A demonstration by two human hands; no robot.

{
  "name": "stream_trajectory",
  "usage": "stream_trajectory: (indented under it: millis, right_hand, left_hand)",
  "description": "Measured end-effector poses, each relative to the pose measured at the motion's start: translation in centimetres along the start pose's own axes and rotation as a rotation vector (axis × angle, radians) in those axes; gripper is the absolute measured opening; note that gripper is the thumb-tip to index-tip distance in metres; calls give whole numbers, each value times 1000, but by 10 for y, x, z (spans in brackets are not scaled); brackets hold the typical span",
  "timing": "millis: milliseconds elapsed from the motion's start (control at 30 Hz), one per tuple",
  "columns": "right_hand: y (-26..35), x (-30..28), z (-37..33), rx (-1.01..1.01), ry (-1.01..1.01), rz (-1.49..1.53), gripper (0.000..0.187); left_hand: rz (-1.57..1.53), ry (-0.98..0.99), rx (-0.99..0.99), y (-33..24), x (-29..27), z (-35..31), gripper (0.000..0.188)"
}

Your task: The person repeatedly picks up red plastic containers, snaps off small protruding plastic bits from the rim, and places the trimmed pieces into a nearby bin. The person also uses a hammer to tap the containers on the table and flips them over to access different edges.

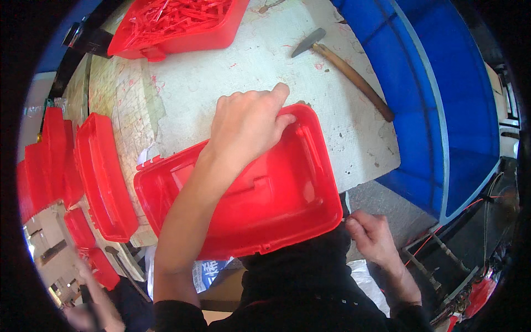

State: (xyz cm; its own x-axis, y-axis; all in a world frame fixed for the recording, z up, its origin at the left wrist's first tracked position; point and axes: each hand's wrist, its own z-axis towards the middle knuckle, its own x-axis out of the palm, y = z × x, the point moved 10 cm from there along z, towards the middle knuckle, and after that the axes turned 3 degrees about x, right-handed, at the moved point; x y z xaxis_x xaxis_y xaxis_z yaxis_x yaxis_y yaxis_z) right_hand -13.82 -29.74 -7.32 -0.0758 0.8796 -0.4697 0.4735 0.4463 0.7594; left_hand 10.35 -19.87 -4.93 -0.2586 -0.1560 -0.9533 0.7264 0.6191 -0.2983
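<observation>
A shallow red plastic box [310,205] with rounded corners lies tilted in front of me, its hollow side up. Reaching across it, my left hand [246,122] grips its far rim, thumb on the inner side and fingers over the outer edge. My right hand [371,235] is closed in a pinch just beside the box's near right corner. A thin, partly hidden sliver shows by those fingertips, too small to name. Beneath the box is a worn pale tabletop [354,146].
A hammer [354,77] with a wooden handle lies beyond the box. At the back left stands a red bin [193,41] full of red plastic scraps. Blue shelving [412,105] rises on the right. More red boxes [105,177] stand at left, near another person's blurred arm [102,299].
</observation>
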Motion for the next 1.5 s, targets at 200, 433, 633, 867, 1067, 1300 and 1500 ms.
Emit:
stream_trajectory:
  millis: [200,433,633,867,1067,1300,1500]
  right_hand:
    - [47,-38,31,-97,-365,-253,7]
    - [101,-27,72,-155,-444,-699,14]
    - [118,-20,83,-167,-470,-881,13]
    - [115,-18,72,-96,-486,-954,14]
    - [96,-17,46,-44,-467,-929,13]
    - [77,-13,8,-61,-404,-818,11]
    - [51,-39,25,104,-313,-36,24]
  left_hand:
    - [-29,-33,15,2,0,-2,32]
    - [-122,-129,46,6,-4,-6,27]
    - [-199,-218,56,9,-6,-9,20]
    - [-188,-223,55,9,-6,-10,22]
    - [-154,-220,50,10,-4,-9,24]
    - [-170,-199,76,12,-5,-7,31]
    - [-161,-107,112,8,-6,-8,37]
